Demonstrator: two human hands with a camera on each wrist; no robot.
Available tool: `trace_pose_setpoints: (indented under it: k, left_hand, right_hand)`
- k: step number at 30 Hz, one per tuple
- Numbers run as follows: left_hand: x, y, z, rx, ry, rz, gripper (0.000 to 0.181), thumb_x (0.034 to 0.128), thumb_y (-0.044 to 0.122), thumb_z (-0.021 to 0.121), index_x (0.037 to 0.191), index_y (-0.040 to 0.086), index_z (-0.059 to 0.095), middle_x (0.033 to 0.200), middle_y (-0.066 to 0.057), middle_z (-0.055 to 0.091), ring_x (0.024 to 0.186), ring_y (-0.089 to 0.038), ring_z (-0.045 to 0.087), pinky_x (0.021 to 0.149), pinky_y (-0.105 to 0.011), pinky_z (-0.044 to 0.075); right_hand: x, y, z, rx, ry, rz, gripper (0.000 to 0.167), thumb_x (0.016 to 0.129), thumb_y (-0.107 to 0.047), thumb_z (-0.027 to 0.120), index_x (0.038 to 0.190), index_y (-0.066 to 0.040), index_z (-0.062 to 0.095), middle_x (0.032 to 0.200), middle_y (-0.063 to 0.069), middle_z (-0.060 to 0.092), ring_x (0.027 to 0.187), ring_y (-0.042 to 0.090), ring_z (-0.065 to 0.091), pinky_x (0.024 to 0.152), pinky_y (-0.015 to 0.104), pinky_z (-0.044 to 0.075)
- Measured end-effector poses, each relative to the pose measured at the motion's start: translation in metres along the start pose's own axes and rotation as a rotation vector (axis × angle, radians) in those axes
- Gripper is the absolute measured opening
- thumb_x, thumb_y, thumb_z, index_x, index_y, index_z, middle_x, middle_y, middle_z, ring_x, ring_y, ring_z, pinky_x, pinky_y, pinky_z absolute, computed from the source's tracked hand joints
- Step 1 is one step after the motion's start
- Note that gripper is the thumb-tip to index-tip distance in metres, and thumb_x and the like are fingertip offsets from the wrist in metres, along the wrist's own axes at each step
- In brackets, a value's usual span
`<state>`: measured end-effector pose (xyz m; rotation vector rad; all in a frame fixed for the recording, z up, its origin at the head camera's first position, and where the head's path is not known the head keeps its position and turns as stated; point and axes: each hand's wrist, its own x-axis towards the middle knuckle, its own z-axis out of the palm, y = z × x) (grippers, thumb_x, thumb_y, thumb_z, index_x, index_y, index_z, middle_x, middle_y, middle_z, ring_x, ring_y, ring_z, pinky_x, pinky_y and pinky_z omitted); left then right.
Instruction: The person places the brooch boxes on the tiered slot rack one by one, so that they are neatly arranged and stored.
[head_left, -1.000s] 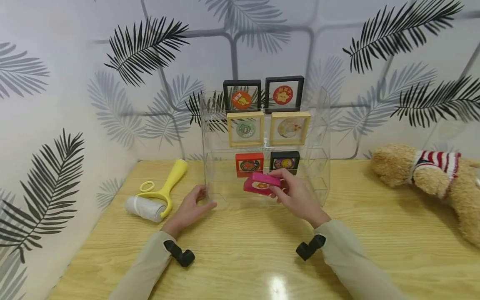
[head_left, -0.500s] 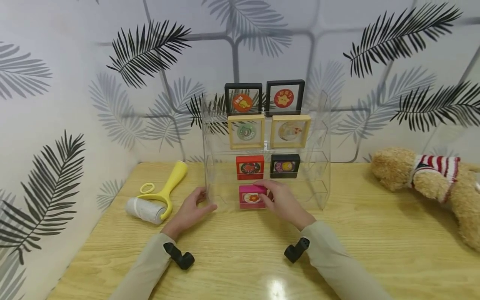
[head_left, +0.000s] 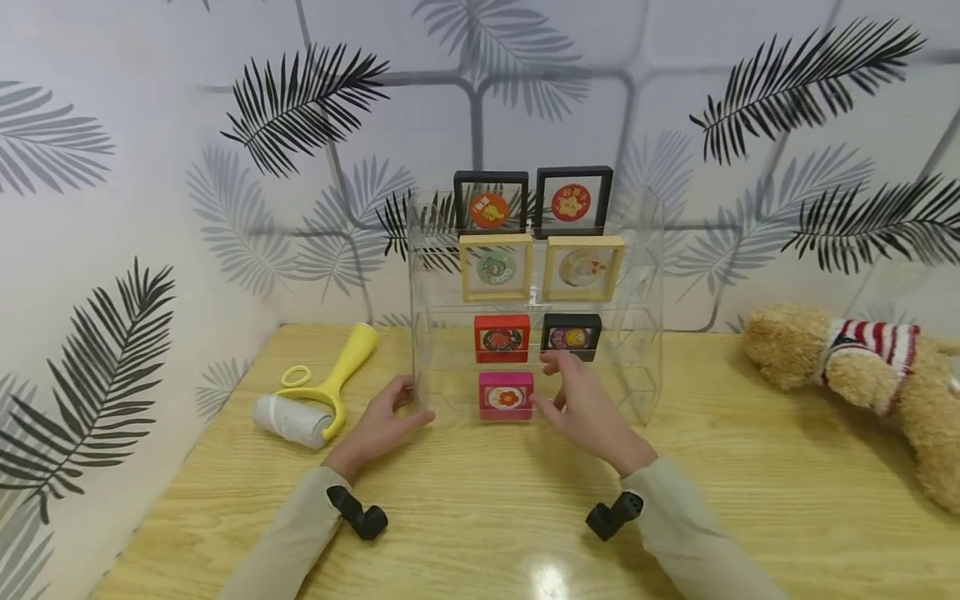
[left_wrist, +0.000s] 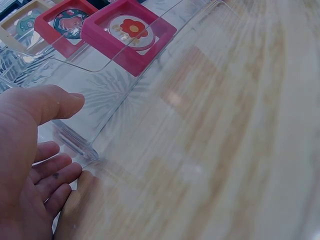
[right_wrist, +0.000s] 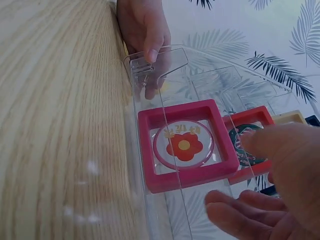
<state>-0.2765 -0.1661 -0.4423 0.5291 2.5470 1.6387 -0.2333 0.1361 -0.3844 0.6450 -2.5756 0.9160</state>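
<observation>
A clear acrylic tiered stand [head_left: 453, 407] stands against the wall. On its lowest tier a pink square frame [head_left: 506, 397] with a red-flower badge sits upright. My right hand [head_left: 592, 419] hovers just right of that frame, thumb and fingers apart with nothing between them; the right wrist view shows the pink frame [right_wrist: 186, 145] free of the fingers. My left hand [head_left: 382, 422] is at the stand's left side, fingertips by the side panel and thumb held away. Above sit a red frame [head_left: 502, 339], a small black frame [head_left: 571, 336], and two wooden frames [head_left: 497, 268].
Two larger black frames [head_left: 491, 204] stand on the top tier. To the left lie a yellow-handled lint roller [head_left: 294, 421] and a yellow ring [head_left: 296, 376]. A teddy bear [head_left: 870, 367] in a striped top lies on the right of the wooden table [head_left: 480, 517].
My right hand lowered the tilted pink frame onto the bottom tier, let go of it and drew back to the right. My left hand has stayed at the stand's left side.
</observation>
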Motion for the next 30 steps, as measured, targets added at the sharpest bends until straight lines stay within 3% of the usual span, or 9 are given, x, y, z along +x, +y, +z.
trace_pose_setpoints:
  k: [4, 11, 17, 23, 27, 30]
  left_hand:
    - [-0.001, -0.002, 0.002, 0.006, -0.003, -0.011, 0.056, 0.0891, 0.014, 0.068, 0.135, -0.005, 0.042, 0.133, -0.026, 0.051, 0.128, -0.04, 0.047, 0.11, -0.05, 0.035]
    - [0.001, -0.003, 0.006, 0.013, 0.015, -0.02, 0.06, 0.0896, 0.015, 0.068, 0.139, -0.003, 0.038, 0.136, -0.026, 0.049, 0.128, -0.04, 0.046, 0.111, -0.05, 0.035]
    - [0.004, -0.004, 0.009, 0.01, 0.026, 0.0, 0.063, 0.0898, 0.012, 0.067, 0.141, -0.004, 0.035, 0.138, -0.026, 0.047, 0.128, -0.041, 0.046, 0.11, -0.05, 0.035]
    - [0.001, -0.006, 0.013, 0.03, 0.043, -0.014, 0.067, 0.0907, 0.014, 0.066, 0.144, -0.004, 0.03, 0.14, -0.026, 0.044, 0.129, -0.041, 0.044, 0.11, -0.052, 0.034]
    - [0.0, -0.005, 0.017, 0.035, 0.044, -0.02, 0.066, 0.0929, 0.016, 0.064, 0.145, -0.004, 0.028, 0.143, -0.026, 0.041, 0.132, -0.042, 0.041, 0.11, -0.053, 0.033]
    - [-0.005, 0.0, 0.022, -0.026, 0.037, -0.064, 0.069, 0.0953, 0.023, 0.061, 0.148, 0.0, 0.022, 0.15, -0.023, 0.031, 0.14, -0.04, 0.03, 0.115, -0.054, 0.024]
  right_hand:
    - [-0.01, 0.003, -0.009, 0.011, 0.02, -0.012, 0.044, 0.088, -0.016, 0.071, 0.123, 0.0, 0.049, 0.105, 0.017, 0.054, 0.055, 0.002, 0.043, 0.053, 0.02, 0.044]
    - [-0.021, 0.02, -0.035, -0.049, 0.265, -0.184, 0.032, 0.081, 0.001, 0.072, 0.11, 0.002, 0.057, 0.091, 0.012, 0.059, 0.055, 0.003, 0.047, 0.048, 0.018, 0.042]
    - [-0.031, 0.04, -0.06, -0.068, 0.389, -0.166, 0.039, 0.079, 0.009, 0.068, 0.115, 0.007, 0.053, 0.089, 0.012, 0.06, 0.065, 0.012, 0.054, 0.052, 0.015, 0.045]
    - [-0.046, 0.056, -0.074, -0.12, 0.396, -0.108, 0.044, 0.08, 0.009, 0.066, 0.121, 0.01, 0.049, 0.102, 0.02, 0.058, 0.081, 0.027, 0.058, 0.065, 0.018, 0.044]
    - [-0.055, 0.068, -0.079, -0.152, 0.377, -0.069, 0.048, 0.082, 0.006, 0.066, 0.126, 0.01, 0.047, 0.114, 0.024, 0.055, 0.096, 0.036, 0.054, 0.076, 0.036, 0.043]
    - [-0.062, 0.078, -0.085, -0.167, 0.358, -0.043, 0.052, 0.084, -0.001, 0.067, 0.131, 0.008, 0.046, 0.122, 0.026, 0.051, 0.105, 0.041, 0.05, 0.082, 0.051, 0.039]
